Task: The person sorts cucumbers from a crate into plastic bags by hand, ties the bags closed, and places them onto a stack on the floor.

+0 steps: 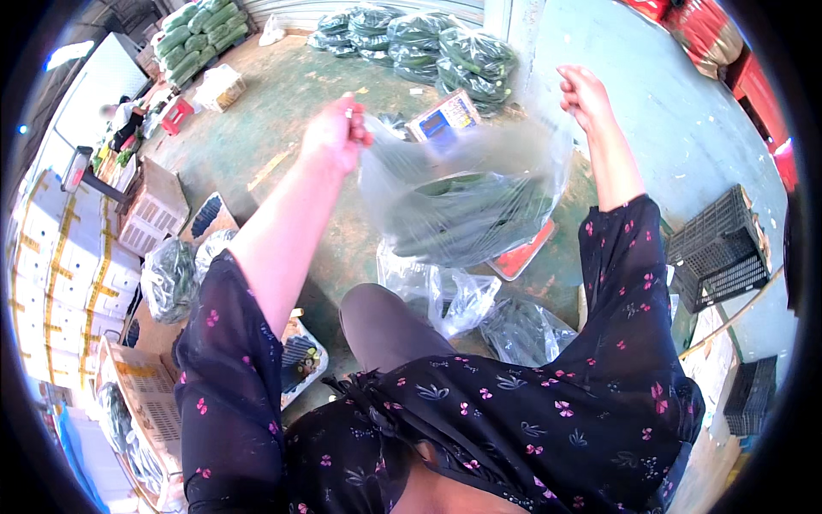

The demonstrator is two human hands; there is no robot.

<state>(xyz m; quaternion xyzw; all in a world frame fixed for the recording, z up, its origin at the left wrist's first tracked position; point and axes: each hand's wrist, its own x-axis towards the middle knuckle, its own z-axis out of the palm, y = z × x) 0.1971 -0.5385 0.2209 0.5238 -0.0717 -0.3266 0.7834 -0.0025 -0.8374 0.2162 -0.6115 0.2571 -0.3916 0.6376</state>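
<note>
A clear plastic bag (462, 205) hangs stretched between my two hands, blurred at its top. Long dark green vegetables, apparently cucumbers (475, 193), fill its lower part. My left hand (337, 135) grips the bag's left upper edge. On the other side, my right hand (584, 96) pinches the right upper edge, its fingers curled together. Behind the bag stands a digital scale's display unit (443, 122) with a blue panel. Part of a red platform (526, 250) shows under the bag; the rest is hidden.
Crumpled clear plastic (449, 295) and another filled bag (530, 331) lie near my knee. Filled bags (417, 48) are stacked by the back wall. Black crates (719, 250) stand right, white boxes (70, 276) left. A person (125, 122) is far left beside a red stool (175, 115).
</note>
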